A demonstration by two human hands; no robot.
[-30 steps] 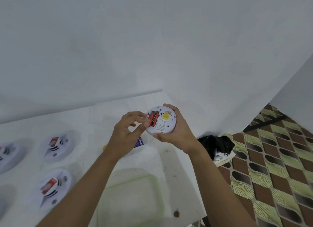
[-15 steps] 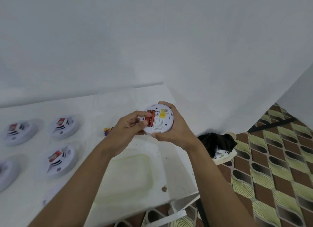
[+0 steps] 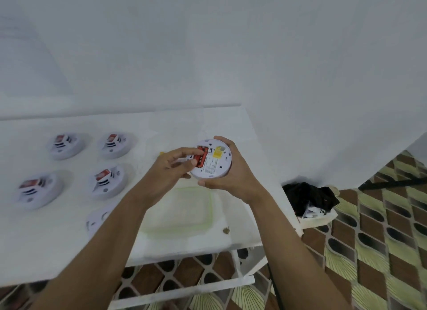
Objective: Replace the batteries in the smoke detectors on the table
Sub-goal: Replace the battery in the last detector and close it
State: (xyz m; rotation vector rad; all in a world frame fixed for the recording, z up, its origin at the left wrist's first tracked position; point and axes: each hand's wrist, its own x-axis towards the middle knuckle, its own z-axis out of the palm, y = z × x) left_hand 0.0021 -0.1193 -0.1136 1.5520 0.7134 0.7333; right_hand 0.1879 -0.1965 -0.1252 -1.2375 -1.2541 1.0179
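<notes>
Position: one smoke detector [image 3: 211, 159] is up off the table [image 3: 46, 240], held above its right end, back face tilted toward the head camera. The right hand [image 3: 227, 178] grips it by the rim, fingers curled over the far edge and thumb under the near one. This hold steadies the body and leaves the battery bay free for the other hand. The left hand [image 3: 172, 168] works from the left side, forefinger and thumb pinching at the red batteries [image 3: 200, 158] in the bay; whether they are being seated or pulled out cannot be told. A yellow label [image 3: 219, 153] sits just beside the bay. Four other detectors [image 3: 107, 180] lie in two rows on the left part of the table, each showing a red patch, blurred. A fifth [image 3: 97, 219] is half hidden by the left forearm. A clear tub with a green rim [image 3: 180, 208] sits directly below the hands, probably kept close for loose cells. Judgement: this unit is not finished.
</notes>
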